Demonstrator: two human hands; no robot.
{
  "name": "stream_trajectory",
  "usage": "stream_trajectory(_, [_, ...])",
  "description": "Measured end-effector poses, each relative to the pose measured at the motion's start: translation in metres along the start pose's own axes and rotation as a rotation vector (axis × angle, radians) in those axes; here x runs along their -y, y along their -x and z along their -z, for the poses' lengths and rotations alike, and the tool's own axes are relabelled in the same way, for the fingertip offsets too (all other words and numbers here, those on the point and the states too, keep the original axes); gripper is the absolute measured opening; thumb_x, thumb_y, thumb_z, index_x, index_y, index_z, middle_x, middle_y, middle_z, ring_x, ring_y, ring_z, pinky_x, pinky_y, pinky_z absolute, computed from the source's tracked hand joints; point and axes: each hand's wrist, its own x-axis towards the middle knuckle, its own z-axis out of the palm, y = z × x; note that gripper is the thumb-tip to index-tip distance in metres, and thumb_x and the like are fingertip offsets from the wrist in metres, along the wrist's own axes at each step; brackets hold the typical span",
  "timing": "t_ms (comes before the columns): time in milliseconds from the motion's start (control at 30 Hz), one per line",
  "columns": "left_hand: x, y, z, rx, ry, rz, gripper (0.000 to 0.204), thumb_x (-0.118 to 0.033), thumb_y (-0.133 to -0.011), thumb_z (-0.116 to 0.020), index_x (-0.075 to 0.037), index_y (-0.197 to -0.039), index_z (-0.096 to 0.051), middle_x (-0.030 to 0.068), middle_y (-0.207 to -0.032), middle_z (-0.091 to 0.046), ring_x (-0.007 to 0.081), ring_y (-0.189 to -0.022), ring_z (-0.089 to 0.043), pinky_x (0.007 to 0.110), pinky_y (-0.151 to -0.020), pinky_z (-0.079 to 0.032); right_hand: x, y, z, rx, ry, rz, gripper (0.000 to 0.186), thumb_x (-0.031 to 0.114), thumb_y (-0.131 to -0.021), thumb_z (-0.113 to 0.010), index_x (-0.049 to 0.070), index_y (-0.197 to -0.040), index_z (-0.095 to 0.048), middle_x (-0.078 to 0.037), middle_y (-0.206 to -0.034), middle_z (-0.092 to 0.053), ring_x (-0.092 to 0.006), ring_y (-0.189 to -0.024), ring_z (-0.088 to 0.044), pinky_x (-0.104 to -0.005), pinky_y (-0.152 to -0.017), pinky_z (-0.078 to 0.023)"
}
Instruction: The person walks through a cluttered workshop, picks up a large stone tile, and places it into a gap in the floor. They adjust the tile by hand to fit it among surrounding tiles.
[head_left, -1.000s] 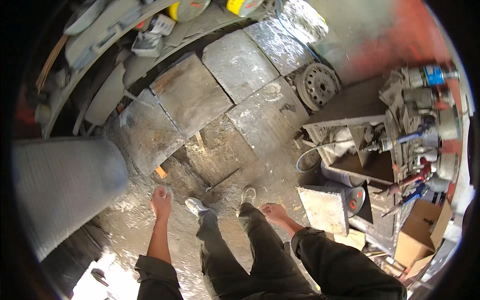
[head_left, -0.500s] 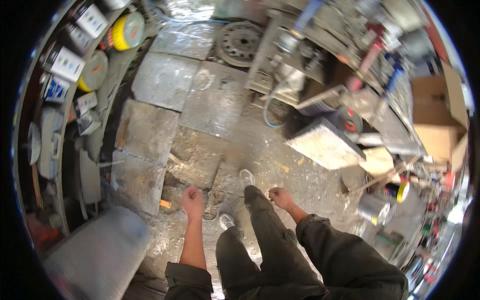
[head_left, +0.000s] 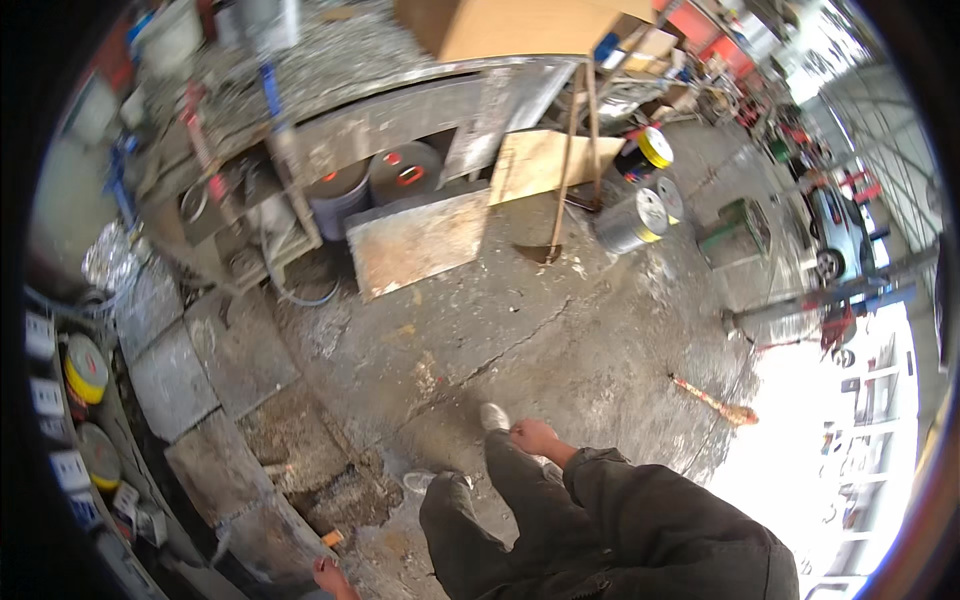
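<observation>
My right hand (head_left: 533, 438) hangs in front of my right thigh, its fingers curled in and nothing visible in them. Low at the bottom edge, my left hand (head_left: 330, 577) is partly in view beside the floor slabs, with its fingers loosely curled and no object showing. Neither hand touches anything around it. Below them are my dark trousers (head_left: 465, 525) and light shoes (head_left: 494, 416), the legs apart on the concrete floor (head_left: 540, 330).
Metal slabs (head_left: 172, 378) border a broken pit (head_left: 345, 490) at left. A workbench (head_left: 385, 125) holds a cardboard box (head_left: 525, 30); a stained board (head_left: 418, 240) leans below it. Further right are a hoe (head_left: 552, 235), metal drums (head_left: 632, 222), a broom (head_left: 715, 400) and a car (head_left: 838, 235).
The view has swung to the right, bringing the wider floor, broom and car into sight. My left hand has dropped toward the bottom edge; my right hand has drawn closer to my leg.
</observation>
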Motion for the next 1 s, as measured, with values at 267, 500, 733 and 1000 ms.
stream_trajectory(267, [-0.312,0.196,-0.198,0.123,-0.153,-1.062,0.035,-0.023,-0.093,-0.062,0.005,-0.114,-0.06,0.0174,-0.11,-0.065,0.0271,-0.102,-0.061,0.039,-0.09,-0.047,-0.113,0.028,0.078,-0.168,-0.269,-0.038,0.03,0.032,-0.082,-0.055,0.016,-0.1,-0.072,-0.014,-0.097,-0.071,-0.0368,-0.094,-0.066,-0.047,-0.083,-0.053])
stream_trajectory(500, [-0.522,0.686,-0.414,0.321,-0.215,-2.092,0.029,-0.006,-0.086,-0.063,-0.001,-0.114,-0.061,0.0148,-0.114,-0.065,0.028,-0.102,-0.064,0.034,-0.09,-0.049,-0.258,0.015,0.179,-0.249,-0.353,-0.062,0.03,0.034,-0.084,-0.053,0.019,-0.101,-0.072,-0.012,-0.1,-0.07,-0.0367,-0.095,-0.066,-0.0481,-0.082,-0.053])
stream_trajectory(733, [-0.419,1.03,-0.51,0.49,-0.528,-2.981,0.016,-0.014,-0.082,-0.066,-0.008,-0.096,-0.061,0.0091,-0.094,-0.066,0.0255,-0.088,-0.063,0.036,-0.078,-0.052,-0.416,0.0,0.435,-0.531,-0.119,-0.211,0.029,0.032,-0.087,-0.05,0.012,-0.092,-0.072,-0.019,-0.091,-0.07,-0.0407,-0.085,-0.067,-0.0515,-0.076,-0.054])
stream_trajectory(1000, [-0.375,1.172,-0.554,0.624,-1.328,-2.934,0.033,-0.026,-0.078,-0.071,-0.01,-0.105,-0.062,0.0077,-0.091,-0.066,0.0257,-0.089,-0.066,0.038,-0.076,-0.053,-0.464,0.055,0.868,-1.488,-0.625,0.188,0.025,0.03,-0.085,-0.061,0.008,-0.087,-0.074,-0.01,-0.072,-0.07,-0.0197,-0.068,-0.068,-0.0345,-0.066,-0.054])
